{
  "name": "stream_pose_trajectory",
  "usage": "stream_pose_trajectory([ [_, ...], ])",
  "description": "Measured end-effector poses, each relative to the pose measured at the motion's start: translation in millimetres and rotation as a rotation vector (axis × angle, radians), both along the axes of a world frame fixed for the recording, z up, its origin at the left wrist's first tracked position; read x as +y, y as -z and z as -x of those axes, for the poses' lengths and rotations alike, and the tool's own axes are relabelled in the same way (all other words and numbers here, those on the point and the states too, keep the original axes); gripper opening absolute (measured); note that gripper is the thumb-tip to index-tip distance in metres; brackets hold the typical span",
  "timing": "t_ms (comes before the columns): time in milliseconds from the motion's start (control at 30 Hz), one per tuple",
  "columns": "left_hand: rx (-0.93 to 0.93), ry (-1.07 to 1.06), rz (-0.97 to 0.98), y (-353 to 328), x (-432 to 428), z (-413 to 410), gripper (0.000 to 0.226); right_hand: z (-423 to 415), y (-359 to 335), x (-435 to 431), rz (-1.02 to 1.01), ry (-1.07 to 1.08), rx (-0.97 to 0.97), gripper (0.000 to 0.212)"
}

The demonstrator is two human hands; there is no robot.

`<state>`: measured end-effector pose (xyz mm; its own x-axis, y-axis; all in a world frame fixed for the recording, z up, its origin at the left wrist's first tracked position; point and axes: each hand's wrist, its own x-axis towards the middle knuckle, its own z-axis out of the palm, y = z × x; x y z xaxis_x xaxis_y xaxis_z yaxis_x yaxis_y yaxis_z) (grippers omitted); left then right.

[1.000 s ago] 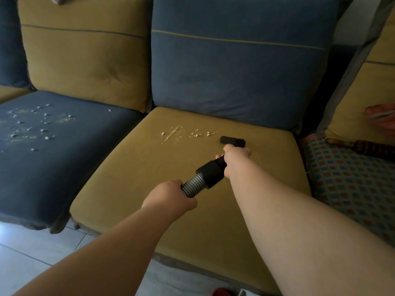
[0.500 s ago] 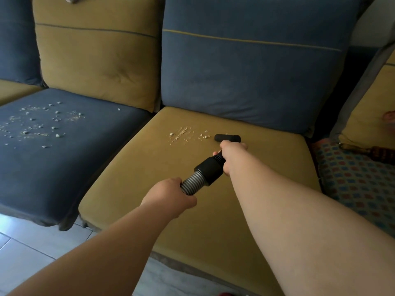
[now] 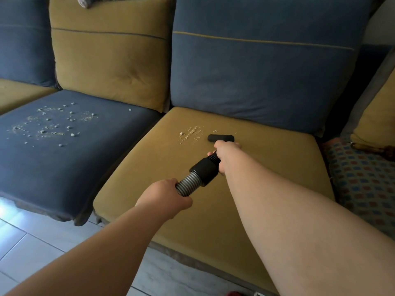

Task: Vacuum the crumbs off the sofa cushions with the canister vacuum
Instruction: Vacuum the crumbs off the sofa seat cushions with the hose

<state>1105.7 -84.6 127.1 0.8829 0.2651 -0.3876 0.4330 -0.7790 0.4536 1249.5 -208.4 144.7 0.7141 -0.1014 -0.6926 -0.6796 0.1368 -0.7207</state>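
The right hand [image 3: 224, 153] grips the black wand just behind the nozzle [image 3: 220, 138], steering it flat on the mustard seat cushion [image 3: 267, 167] beside the crumbs [image 3: 190, 133]; the left hand [image 3: 165, 197] clasps the ribbed hose [image 3: 188, 184], likely taking up slack; more crumbs lie on the blue seat cushion [image 3: 64, 167].

Nozzle [image 3: 221, 138] on seat cushion [image 3: 267, 167], right of crumbs [image 3: 190, 133] (just beside).
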Motion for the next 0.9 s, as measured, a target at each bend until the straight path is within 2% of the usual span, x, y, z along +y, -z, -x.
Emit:
stream_pose_trajectory([
  [267, 0.003, 0.010, -0.026, -6, 14, 20, 0.021, 19, 2, 14, 0.006, 0.033, -0.008, 0.044],
  [600, 0.047, 0.177, 0.022, -13, -8, 50, 0.019, 62, 5, -30, 0.050, 0.134, 0.013, 0.051],
  [733, 0.045, 0.205, 0.028, -16, -16, 70, 0.021, 87, 5, -44, 0.003, 0.180, 0.006, 0.054],
  [833, 0.044, 0.171, 0.029, -19, -16, 84, 0.020, 111, -1, -44, -0.065, 0.123, -0.021, 0.061],
  [900, 0.046, 0.142, 0.043, -23, -14, 93, 0.020, 130, -4, -38, -0.063, 0.013, -0.041, 0.077],
])
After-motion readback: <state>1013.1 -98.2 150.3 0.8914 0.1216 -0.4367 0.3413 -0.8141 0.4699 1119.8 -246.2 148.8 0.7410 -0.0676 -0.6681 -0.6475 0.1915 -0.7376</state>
